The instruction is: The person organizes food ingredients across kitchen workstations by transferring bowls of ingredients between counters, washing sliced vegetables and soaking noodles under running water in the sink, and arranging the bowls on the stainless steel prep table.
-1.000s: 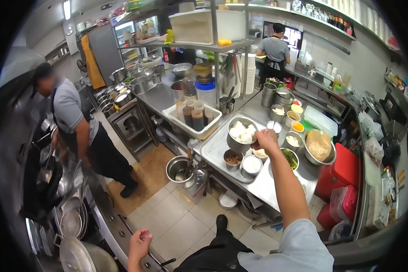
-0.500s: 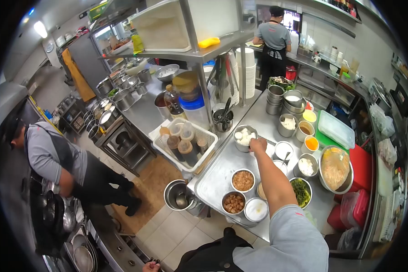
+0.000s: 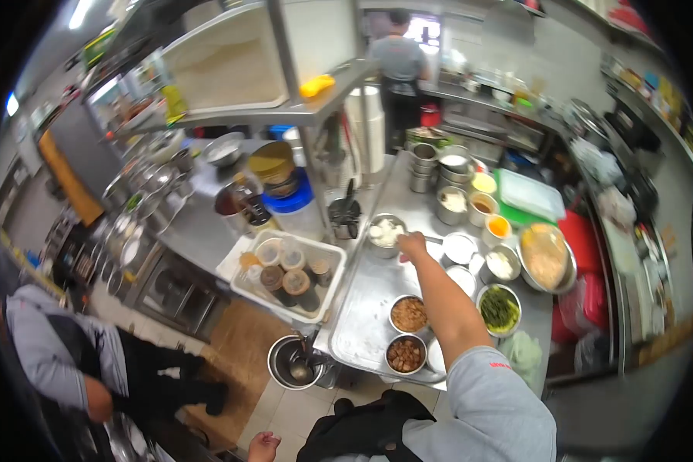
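Note:
My right hand (image 3: 413, 246) is closed on the near right rim of a round metal container (image 3: 385, 245) with white chunks (image 3: 387, 231) in it. The container stands upright at the far left of a metal tray (image 3: 359, 327). On the tray's near side are a bowl of light brown chopped food (image 3: 409, 314) and a bowl of darker brown chunks (image 3: 406, 355). A white-filled container (image 3: 460, 248) stands right of my hand. My left hand (image 3: 264, 446) hangs low at the bottom edge, blurred and partly cut off; its grip is unclear.
Right of my arm stand a bowl of greens (image 3: 500, 309) and a large bowl with bagged food (image 3: 545, 258). A white basket of bottles (image 3: 327, 292) sits at the counter's left edge. One co-worker (image 3: 69, 346) stands at left, another (image 3: 397, 58) at the back.
The view has turned, so the scene sits further left. My right hand stays at the container's rim. The dark thing at my left hand no longer shows. The left co-worker stands more upright.

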`<action>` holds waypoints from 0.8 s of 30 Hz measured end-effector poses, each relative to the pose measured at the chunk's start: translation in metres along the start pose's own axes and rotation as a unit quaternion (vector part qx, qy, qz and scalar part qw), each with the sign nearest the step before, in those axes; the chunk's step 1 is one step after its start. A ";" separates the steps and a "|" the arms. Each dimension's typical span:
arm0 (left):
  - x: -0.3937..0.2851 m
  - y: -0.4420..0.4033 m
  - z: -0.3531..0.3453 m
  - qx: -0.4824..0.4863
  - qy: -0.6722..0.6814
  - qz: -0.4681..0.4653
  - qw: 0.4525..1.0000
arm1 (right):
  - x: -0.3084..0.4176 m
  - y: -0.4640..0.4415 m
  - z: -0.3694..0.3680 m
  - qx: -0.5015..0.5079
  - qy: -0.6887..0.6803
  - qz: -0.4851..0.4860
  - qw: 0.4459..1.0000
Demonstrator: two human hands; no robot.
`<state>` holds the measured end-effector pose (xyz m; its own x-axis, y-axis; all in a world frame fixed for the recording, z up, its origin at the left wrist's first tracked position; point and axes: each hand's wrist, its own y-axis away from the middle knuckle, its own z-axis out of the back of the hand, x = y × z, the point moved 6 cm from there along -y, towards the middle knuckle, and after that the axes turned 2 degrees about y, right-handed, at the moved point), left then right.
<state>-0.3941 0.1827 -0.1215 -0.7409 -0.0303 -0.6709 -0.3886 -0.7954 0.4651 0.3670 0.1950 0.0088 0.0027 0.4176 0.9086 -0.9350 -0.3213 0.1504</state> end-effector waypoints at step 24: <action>-0.339 0.065 -0.256 0.526 -0.209 -0.369 0.737 | -0.243 0.547 0.534 -0.442 0.044 -0.183 0.877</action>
<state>-0.0277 -0.0140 -0.0115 -0.1333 0.5402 -0.8309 -0.8176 0.4139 0.4003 0.0444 -0.5357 0.0785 0.3684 0.4317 0.8234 -0.7871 0.6161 0.0292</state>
